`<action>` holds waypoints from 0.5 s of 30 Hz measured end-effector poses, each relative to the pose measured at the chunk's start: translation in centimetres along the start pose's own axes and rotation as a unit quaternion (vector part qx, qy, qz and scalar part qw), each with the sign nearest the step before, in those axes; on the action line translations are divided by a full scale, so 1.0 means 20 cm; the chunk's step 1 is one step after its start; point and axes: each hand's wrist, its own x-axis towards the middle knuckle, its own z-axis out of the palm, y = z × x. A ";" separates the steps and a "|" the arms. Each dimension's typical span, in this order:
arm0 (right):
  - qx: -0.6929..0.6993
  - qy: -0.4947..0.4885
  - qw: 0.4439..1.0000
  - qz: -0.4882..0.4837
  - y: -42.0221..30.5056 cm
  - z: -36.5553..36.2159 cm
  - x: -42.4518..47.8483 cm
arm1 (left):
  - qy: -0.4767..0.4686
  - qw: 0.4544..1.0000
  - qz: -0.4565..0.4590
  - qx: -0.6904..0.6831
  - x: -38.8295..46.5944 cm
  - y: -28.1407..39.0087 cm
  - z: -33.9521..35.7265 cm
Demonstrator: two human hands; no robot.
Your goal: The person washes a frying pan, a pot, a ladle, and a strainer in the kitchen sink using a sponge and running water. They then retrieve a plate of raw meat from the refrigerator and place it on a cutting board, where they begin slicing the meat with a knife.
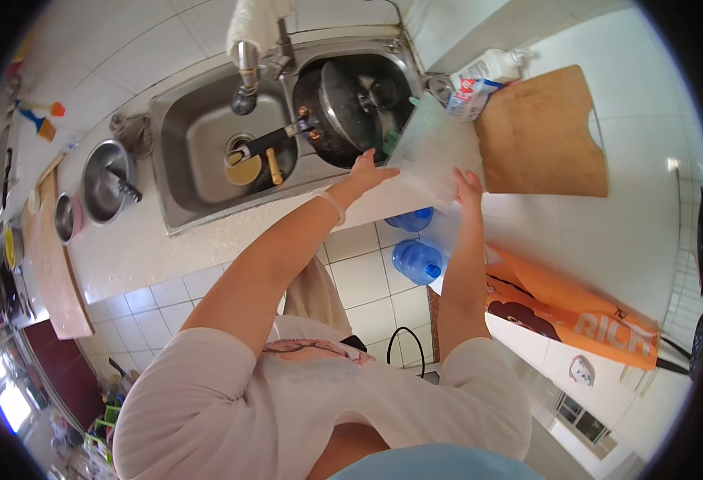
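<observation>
A translucent whitish plastic piece (438, 153) leans over the counter front, right of the sink; whether it is a container or a sheet I cannot tell. My right hand (469, 185) grips its lower right edge. My left hand (370, 174) is at its left edge with thumb and fingers spread, the thumb tip close to or touching it. Behind that hand, the right sink basin (408, 66) holds a dark frying pan (309, 135) and a glass lid (351, 102). The pan's black handle (267, 141) reaches over the left basin (198, 132).
A wooden cutting board (543, 135), a white pump bottle (489, 65) and a printed packet (471, 99) are at the right. Metal bowls (102, 201) sit left of the sink. Blue water jugs (414, 261) stand on the floor below. A faucet (247, 66) overhangs the left basin.
</observation>
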 end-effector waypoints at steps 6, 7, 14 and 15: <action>0.116 -0.087 0.988 0.048 -0.36 -0.05 -0.23 | -0.069 0.969 -0.116 -0.205 0.07 0.09 -0.04; 0.115 -0.081 0.989 0.055 -0.34 -0.08 -0.14 | -0.075 0.961 -0.104 -0.246 0.05 0.08 -0.07; -0.167 0.142 0.966 -0.134 -0.77 0.28 0.28 | -0.059 0.872 0.038 -0.484 -0.38 -0.06 -0.50; -0.181 0.155 0.964 -0.117 -0.81 0.30 0.30 | -0.031 0.864 0.027 -0.502 -0.45 -0.09 -0.56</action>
